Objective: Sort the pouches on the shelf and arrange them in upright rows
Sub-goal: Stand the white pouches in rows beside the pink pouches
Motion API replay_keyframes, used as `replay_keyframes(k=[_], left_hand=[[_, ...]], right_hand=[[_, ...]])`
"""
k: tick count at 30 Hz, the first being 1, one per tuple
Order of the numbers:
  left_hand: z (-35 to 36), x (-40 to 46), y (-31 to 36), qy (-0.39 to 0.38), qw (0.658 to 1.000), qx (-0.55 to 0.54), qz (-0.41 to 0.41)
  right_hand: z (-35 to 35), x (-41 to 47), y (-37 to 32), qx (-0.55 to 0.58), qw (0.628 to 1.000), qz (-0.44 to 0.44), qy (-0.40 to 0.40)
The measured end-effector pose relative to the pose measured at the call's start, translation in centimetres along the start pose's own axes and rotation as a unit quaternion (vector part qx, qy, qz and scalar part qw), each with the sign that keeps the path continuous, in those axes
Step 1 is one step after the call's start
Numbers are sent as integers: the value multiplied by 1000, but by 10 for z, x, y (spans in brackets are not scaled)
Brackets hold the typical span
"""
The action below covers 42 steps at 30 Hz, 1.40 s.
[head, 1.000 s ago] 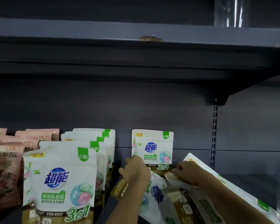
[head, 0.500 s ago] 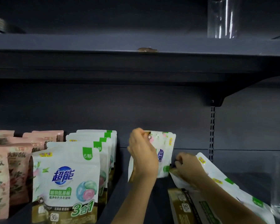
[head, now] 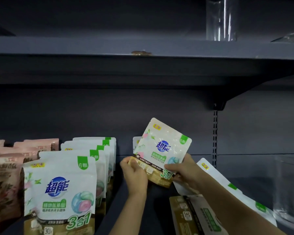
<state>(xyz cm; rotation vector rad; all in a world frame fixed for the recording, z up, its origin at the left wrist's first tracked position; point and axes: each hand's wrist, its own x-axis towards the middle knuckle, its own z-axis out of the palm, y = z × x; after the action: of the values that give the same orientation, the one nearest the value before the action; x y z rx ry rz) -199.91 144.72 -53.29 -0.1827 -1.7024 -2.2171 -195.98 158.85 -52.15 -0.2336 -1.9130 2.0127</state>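
Gripping a tilted white pouch (head: 161, 150) marked "超能", "3合1", "6颗", both hands (head: 136, 175)

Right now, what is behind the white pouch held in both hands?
Behind the held pouch, a sliver of another white pouch stands on the shelf. The rest of it is covered, so its label can't be read.

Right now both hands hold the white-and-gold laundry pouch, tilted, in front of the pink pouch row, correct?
Not quite. The head view shows the left hand and right hand holding the tilted white-and-gold laundry pouch right of the white pouch row; the pink pouch row stands far left.
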Motion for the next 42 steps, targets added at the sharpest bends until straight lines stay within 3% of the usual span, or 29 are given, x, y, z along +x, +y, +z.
replay_keyframes(k=[4,7,14,25,42], left_hand=[[-12,7,-18,-59,980,185,35],[-19,9,-28,-85,962,256,44],[-26,7,-33,-116,964,236,23],[-21,9,-44,-128,956,263,20],[-18,19,-51,-150,956,249,21]], right_hand=[[2,-7,-2,-140,987,-33,76],[5,-11,-5,-264,959,-52,90],[13,-12,-2,-324,943,-34,61],[13,-14,0,-403,911,-10,82],[21,-6,1,-424,900,3,106]])
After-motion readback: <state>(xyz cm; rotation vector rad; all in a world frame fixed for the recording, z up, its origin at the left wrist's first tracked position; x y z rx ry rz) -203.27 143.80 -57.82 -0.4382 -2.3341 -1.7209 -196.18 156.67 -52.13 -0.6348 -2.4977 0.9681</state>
